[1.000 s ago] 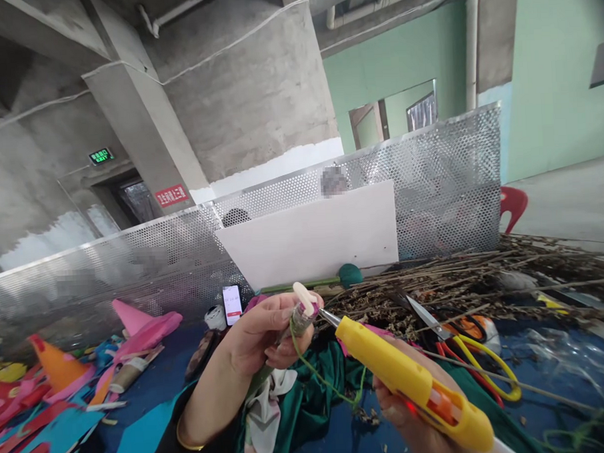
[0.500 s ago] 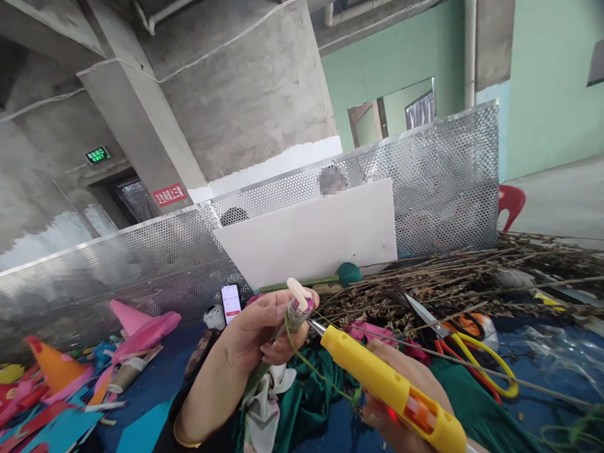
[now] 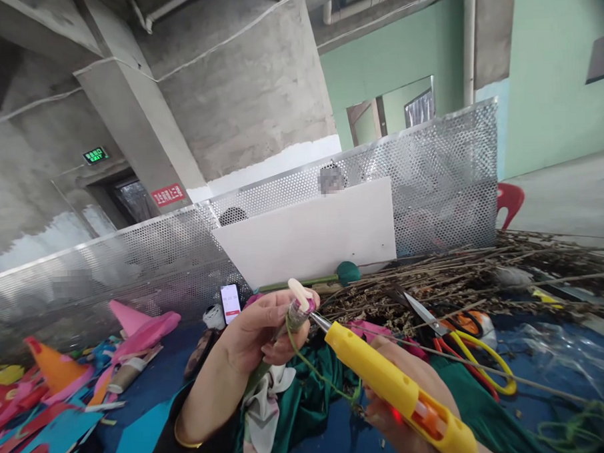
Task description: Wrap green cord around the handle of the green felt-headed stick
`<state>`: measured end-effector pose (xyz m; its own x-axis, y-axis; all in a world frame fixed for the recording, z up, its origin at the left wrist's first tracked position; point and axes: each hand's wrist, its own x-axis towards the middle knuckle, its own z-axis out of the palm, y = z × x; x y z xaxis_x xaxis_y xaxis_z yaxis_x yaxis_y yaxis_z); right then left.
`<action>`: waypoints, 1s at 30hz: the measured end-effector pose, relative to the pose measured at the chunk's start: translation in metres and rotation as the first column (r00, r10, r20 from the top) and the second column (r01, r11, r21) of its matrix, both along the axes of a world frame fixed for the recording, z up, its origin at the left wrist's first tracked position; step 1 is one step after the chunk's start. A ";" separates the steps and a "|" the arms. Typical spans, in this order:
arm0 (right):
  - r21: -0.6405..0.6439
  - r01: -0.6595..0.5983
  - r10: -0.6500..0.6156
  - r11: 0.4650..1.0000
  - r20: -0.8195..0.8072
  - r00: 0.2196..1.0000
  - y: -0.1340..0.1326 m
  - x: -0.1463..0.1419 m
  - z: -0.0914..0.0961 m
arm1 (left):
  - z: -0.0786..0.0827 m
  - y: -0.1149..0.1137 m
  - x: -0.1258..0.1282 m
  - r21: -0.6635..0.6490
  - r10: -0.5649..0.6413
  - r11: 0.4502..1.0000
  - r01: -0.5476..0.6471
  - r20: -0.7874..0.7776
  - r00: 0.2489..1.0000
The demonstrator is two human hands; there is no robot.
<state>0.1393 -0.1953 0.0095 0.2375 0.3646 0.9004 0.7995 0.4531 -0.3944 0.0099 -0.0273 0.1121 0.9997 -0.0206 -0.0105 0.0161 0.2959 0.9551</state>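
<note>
My left hand (image 3: 260, 328) is closed around a wrapped stem-like bundle (image 3: 296, 315), held upright near the middle of the view. From its top sticks a bent whitish piece (image 3: 297, 292) beside purple material, and a green strand (image 3: 313, 369) hangs from its side. In my right hand (image 3: 431, 376) is a yellow glue gun (image 3: 375, 367), its metal nozzle at the bundle's upper right side. Whether the nozzle touches it I cannot tell. A red light glows under the gun. Dark green cloth (image 3: 321, 376) and a pale scarf-like cloth (image 3: 264, 415) lie below my hands.
Scissors with yellow handles (image 3: 488, 362) lie at right, before a heap of dry stalks (image 3: 464, 266). Pink and orange felt hats (image 3: 141, 327) and blue sheets (image 3: 141, 434) cover the left. A lit phone (image 3: 230, 303) stands near a white board (image 3: 312, 233) and perforated metal screen (image 3: 444, 173).
My right hand and the glue gun have shifted slightly to the right, the nozzle staying close to the bundle. My left hand holds the bundle almost still.
</note>
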 end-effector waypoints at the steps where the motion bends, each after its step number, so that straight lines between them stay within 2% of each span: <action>1: -0.017 0.001 -0.001 1.000 0.006 1.000 0.000 0.000 -0.001 | 0.000 0.000 0.000 -0.002 0.007 1.000 -0.007 0.004 1.000; 7: -0.045 0.035 -0.034 0.998 0.019 0.999 0.004 -0.001 -0.006 | 0.002 0.000 -0.002 0.018 0.069 0.997 -0.068 -0.021 0.997; 14: -0.075 -0.025 0.023 0.997 -0.020 1.000 0.004 -0.003 -0.004 | 0.005 0.001 -0.003 0.024 0.074 0.997 -0.073 -0.043 0.996; 18: -0.006 -0.007 0.006 1.000 -0.017 1.000 0.001 -0.003 0.002 | 0.002 0.001 -0.001 0.016 0.053 0.998 -0.053 -0.014 0.998; 24: 0.086 0.083 -0.084 0.993 0.007 0.996 0.003 -0.003 0.010 | 0.000 0.001 -0.001 0.020 0.047 0.999 -0.047 -0.025 0.999; 30: -0.035 -0.029 0.028 0.999 -0.023 0.999 0.005 -0.003 -0.004 | 0.004 -0.002 0.000 0.004 0.054 0.999 -0.054 -0.015 0.998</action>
